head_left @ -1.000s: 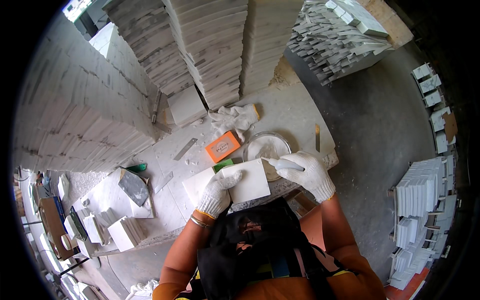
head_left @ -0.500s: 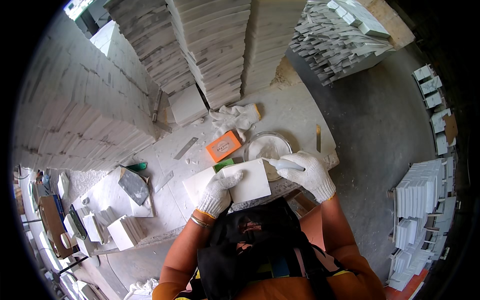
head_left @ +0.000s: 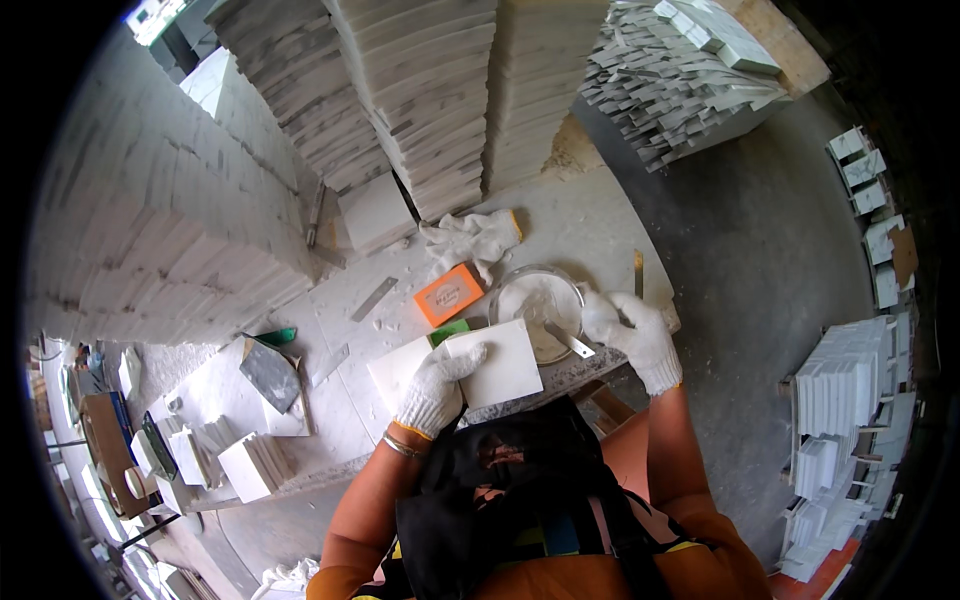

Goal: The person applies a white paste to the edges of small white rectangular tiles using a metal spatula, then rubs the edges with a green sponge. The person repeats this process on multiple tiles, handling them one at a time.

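My left hand (head_left: 436, 386), in a white knit glove, is closed round a thin white tile (head_left: 506, 366), thumb on its face. A second pale tile (head_left: 394, 372) lies beside it, partly under the glove. My gloved right hand (head_left: 645, 345) is closed on a pale squeeze bottle (head_left: 599, 314), blurred, beside the rim of a round metal bowl (head_left: 497, 290). White powder or paste (head_left: 535, 298) lies in the bowl, and a flat metal blade (head_left: 572, 341) leans out over its near rim. Next to the tiles are an orange box (head_left: 448, 295) and a green block (head_left: 448, 331).
Loose white gloves (head_left: 470, 238) and metal strips (head_left: 374, 299) lie on the stone bench (head_left: 340, 420). Tall stacks of marble tiles (head_left: 420, 100) rise at the back and left. A knife-like strip (head_left: 638, 275) rests near the right edge. More tile stacks (head_left: 845, 370) stand at right.
My right hand has drawn the bottle's tip back from the tile and turned it up beside the bowl. The blade over the bowl's rim now shows. My left hand stays on the tile.
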Demonstrator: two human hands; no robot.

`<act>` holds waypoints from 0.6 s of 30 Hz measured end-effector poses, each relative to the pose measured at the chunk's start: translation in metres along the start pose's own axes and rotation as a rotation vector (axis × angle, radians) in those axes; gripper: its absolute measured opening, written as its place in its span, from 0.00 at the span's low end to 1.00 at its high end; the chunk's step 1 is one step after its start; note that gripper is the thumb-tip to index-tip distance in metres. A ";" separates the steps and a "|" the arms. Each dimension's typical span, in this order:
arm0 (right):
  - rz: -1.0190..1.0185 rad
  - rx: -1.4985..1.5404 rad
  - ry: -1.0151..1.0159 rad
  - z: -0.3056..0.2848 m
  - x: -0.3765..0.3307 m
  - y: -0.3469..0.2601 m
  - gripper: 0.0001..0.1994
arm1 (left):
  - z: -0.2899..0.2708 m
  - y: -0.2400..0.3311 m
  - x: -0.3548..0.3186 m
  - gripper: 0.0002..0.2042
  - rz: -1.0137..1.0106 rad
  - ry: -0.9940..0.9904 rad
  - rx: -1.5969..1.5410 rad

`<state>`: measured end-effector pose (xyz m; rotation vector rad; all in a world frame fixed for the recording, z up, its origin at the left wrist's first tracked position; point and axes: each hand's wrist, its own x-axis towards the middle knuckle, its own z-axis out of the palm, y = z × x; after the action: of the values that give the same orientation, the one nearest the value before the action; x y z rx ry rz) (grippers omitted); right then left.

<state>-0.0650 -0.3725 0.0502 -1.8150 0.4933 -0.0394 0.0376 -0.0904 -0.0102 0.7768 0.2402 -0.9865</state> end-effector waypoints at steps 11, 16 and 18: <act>0.057 -0.290 0.320 -0.023 0.045 0.054 0.19 | 0.007 0.000 -0.003 0.18 0.026 0.013 0.049; -0.047 -0.293 0.332 -0.016 0.068 0.096 0.17 | 0.007 0.000 -0.002 0.17 0.032 0.015 0.066; -0.060 -0.313 0.309 -0.014 0.070 0.094 0.16 | 0.009 0.002 -0.002 0.17 0.016 0.006 0.083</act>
<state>-0.0346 -0.4300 -0.0483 -2.1438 0.6923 -0.3018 0.0369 -0.0946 -0.0024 0.8562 0.1991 -0.9843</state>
